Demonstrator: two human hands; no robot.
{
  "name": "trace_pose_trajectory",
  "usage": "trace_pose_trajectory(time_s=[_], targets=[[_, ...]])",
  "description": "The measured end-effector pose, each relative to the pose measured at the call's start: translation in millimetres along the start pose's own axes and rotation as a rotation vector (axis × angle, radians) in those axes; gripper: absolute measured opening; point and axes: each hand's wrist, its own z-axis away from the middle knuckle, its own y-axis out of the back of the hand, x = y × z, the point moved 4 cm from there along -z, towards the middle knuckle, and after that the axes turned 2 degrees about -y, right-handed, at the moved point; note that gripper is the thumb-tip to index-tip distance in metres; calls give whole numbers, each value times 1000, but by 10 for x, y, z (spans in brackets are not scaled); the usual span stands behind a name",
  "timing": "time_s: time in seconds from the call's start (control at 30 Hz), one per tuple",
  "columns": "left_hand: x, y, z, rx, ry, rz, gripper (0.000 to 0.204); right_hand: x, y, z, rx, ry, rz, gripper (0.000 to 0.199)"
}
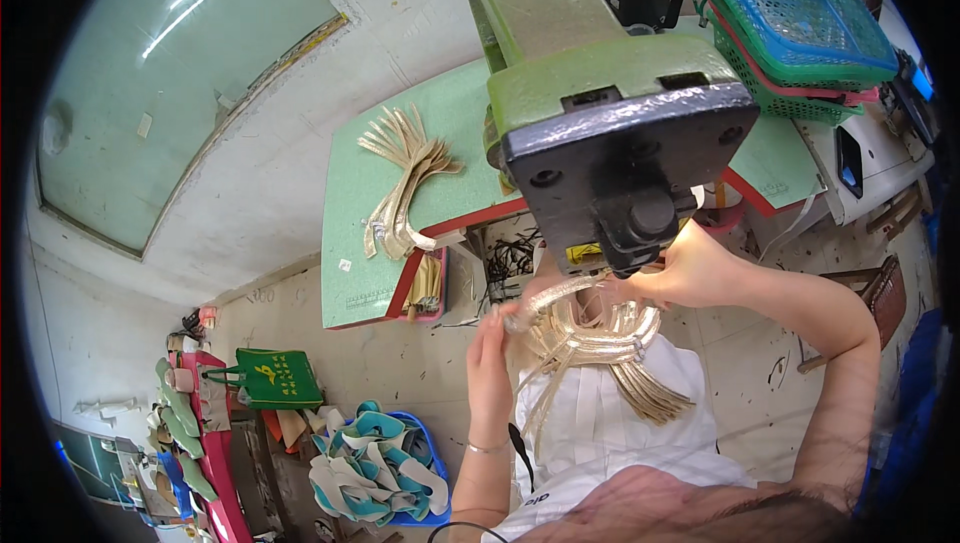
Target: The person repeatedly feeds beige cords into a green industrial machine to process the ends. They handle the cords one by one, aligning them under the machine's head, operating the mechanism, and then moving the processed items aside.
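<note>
A glittery gold strip (pixel 560 293) runs between my hands, just under the black head of a green machine (pixel 630 133). My left hand (pixel 490 353) is closed on the strip's left end, and that end is blurred. On the other side, my right hand (pixel 685 268) is closed beside the machine's lower part, its fingertips at the strip; the machine partly hides them. Below, a looped bundle of gold strips (pixel 640 378) lies against the white clothing on my lap, its loose ends fanned out. More gold strips (pixel 405 178) lie bunched on the green tabletop (pixel 345 283) at left.
Stacked plastic baskets (pixel 800 18) stand at the back right, near a phone (pixel 849 159). On the floor at left are a green bag (pixel 278 378) and a blue basin (pixel 437 458) heaped with teal and white pieces (pixel 375 468). A brown stool (pixel 885 308) stands at right.
</note>
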Motion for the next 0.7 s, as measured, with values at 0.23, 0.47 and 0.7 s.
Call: trace_pose_trajectory(time_s=[0.23,0.47,0.7], targets=[[323,-776,-32,-505,-523,-724,13,33,139,-53,-114,-272,62,29],[146,-752,30,-431,-61,-200,22,149,241,66,-232,-469,-46,29],[98,-485,225,-225,-3,-77,23,147,-76,112,-157,-433,-332,28]])
